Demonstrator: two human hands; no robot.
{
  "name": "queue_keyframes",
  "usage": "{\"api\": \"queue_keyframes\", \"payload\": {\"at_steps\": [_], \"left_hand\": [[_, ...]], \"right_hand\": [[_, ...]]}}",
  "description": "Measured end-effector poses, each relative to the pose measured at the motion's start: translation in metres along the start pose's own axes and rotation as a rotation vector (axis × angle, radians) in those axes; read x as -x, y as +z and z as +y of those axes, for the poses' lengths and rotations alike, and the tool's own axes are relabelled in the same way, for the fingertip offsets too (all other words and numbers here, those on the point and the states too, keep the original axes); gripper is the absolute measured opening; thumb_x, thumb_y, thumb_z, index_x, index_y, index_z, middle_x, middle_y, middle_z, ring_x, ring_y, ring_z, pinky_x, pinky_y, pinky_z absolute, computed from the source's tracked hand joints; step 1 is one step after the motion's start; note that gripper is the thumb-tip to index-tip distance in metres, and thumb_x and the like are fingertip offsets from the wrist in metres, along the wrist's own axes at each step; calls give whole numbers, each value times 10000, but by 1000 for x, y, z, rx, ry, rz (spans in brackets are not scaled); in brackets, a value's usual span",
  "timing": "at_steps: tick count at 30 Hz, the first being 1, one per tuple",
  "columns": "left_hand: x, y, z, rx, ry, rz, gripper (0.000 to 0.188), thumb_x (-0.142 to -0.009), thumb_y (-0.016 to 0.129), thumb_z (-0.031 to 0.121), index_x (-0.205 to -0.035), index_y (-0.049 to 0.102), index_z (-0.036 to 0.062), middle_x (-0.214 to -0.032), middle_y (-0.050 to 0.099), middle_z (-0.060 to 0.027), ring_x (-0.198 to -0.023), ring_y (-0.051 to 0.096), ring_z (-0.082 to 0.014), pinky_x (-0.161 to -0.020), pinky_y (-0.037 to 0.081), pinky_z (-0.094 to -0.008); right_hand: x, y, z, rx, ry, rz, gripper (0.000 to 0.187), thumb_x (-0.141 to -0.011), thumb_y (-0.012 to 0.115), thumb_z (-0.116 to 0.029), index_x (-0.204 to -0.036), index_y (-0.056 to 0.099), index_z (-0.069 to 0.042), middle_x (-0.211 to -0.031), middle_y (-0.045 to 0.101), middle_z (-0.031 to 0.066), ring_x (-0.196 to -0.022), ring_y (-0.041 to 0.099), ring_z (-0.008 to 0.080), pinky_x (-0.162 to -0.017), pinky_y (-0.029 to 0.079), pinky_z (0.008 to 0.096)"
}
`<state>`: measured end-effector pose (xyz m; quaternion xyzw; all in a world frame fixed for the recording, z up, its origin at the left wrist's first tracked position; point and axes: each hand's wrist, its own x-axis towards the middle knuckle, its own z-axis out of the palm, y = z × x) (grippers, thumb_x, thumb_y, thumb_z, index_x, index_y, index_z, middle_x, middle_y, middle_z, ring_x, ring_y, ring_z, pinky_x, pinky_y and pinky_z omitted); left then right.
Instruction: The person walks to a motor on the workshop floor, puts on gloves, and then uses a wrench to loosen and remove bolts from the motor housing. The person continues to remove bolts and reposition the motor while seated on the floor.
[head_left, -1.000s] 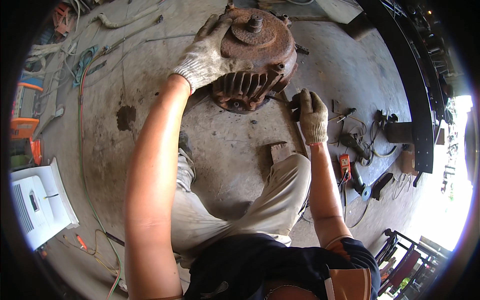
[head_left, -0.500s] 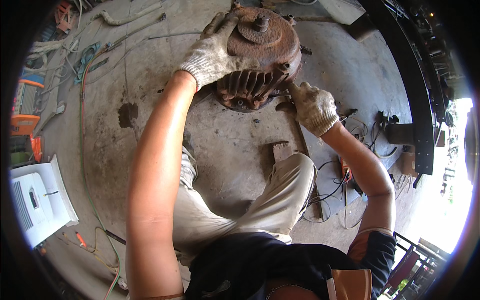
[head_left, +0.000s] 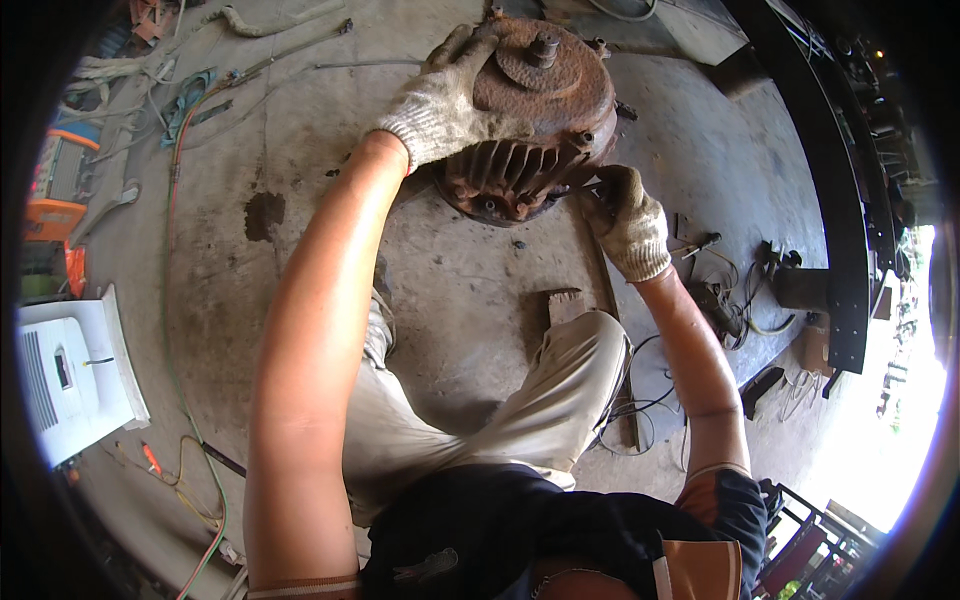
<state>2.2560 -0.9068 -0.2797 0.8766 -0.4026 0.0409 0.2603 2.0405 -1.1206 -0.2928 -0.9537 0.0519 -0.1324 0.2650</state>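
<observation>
A rusty, finned motor (head_left: 540,95) with a round top and a central shaft stub sits on the floor ahead of me. My left hand (head_left: 450,105), in a stained knitted glove, grips its left side, fingers over the far edge and thumb across the front above the fins. Close to the motor's lower right side is my right hand (head_left: 632,222), gloved too, with its fingers curled closed. A dark, thin metal piece seems to run from those fingers toward the motor's base; its kind is hidden by the glove and shadow.
Hoses (head_left: 172,250) and cables run along the left floor beside an orange machine (head_left: 55,215) and a white appliance (head_left: 75,375). A wood block (head_left: 566,306) lies before my right knee. Power tool (head_left: 718,310), cords and a black steel beam (head_left: 835,190) are at right.
My right hand has turned and shifted slightly right and down beside the motor, its fingers now darker and curled. The left hand keeps its hold; the whole view has shifted slightly.
</observation>
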Motion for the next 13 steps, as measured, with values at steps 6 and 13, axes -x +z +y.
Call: {"api": "queue_keyframes", "payload": {"at_steps": [6, 13], "left_hand": [[4, -6, 5, -17, -19, -16, 1162, -744, 795, 670, -1617, 252, 130, -1653, 238, -229, -1523, 279, -390, -1235, 333, -438], [-5, 10, -28, 8, 80, -54, 1168, -759, 723, 759, -1631, 223, 163, -1688, 145, -222, -1541, 232, -399, -1240, 312, -478]], "right_hand": [[0, -6, 21, -49, -167, -24, 349, -970, 657, -142, -1283, 537, -45, -975, 736, 190, -889, 740, 368, -737, 582, 434], [-3, -9, 59, -92, -118, 24, 375, -996, 630, -162, -1340, 505, -81, -1051, 723, 227, -958, 717, 420, -790, 576, 484]]}}
